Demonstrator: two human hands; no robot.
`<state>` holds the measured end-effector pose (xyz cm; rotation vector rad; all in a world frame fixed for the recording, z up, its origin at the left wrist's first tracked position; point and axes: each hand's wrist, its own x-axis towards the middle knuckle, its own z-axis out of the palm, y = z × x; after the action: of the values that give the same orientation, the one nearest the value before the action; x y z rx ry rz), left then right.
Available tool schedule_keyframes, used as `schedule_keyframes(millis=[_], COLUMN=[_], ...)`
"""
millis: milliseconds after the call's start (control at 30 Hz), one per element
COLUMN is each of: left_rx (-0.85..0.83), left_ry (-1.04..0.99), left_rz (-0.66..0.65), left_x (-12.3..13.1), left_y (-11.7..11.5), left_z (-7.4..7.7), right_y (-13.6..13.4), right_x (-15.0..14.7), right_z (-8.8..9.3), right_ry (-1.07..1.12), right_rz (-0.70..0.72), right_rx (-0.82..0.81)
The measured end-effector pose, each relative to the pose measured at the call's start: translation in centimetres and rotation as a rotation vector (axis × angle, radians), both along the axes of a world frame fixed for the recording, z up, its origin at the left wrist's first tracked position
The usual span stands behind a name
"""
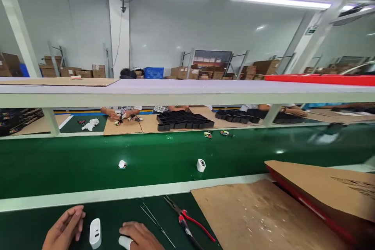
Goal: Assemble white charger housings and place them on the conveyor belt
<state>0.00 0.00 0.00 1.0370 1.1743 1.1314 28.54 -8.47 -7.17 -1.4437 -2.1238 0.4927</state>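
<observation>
My left hand [65, 228] lies at the bottom left on the green mat, fingers stretched out and together, holding nothing. My right hand [140, 236] rests palm-down beside it, fingers loosely curled, one fingertip in a white cot, nothing visibly in it. Between the two hands stands a white charger housing [95, 233], touching neither hand. Just right of my right hand lie thin tweezers [156, 222] and red-handled pliers [187, 220].
A green conveyor belt [164, 156] runs across, carrying two small white parts [200, 165] [122, 164]. Cardboard sheets [258, 215] lie at the right. A white shelf [187, 90] spans above. Beyond it, other people work at black trays [184, 120].
</observation>
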Motion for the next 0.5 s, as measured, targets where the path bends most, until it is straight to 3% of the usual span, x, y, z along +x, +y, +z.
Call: schedule_keyframes(millis=[100, 200, 333, 433, 500], left_rx=[0.063, 0.221, 0.613, 0.722, 0.740], left_ry=[0.090, 0.325, 0.754, 0.897, 0.962], left_rz=[-0.025, -0.108, -0.403, -0.527, -0.572], left_x=[0.0, 2.0, 8.5, 14.8, 18.4], left_y=[0.6, 2.6, 7.2, 10.2, 11.3], left_z=[0.4, 2.0, 4.7, 5.4, 5.2], right_y=[-0.5, -0.5, 0.0, 0.4, 0.3], right_x=[-0.1, -0.1, -0.7, -1.4, -1.4], right_z=[0.6, 0.7, -0.1, 0.2, 1.4], right_ry=[-0.163, -0.237, -0.245, -0.195, -0.250], right_rz=[0.106, 0.144, 0.159, 0.043, -0.030], right_rx=[0.217, 0.369, 0.401, 0.307, 0.272])
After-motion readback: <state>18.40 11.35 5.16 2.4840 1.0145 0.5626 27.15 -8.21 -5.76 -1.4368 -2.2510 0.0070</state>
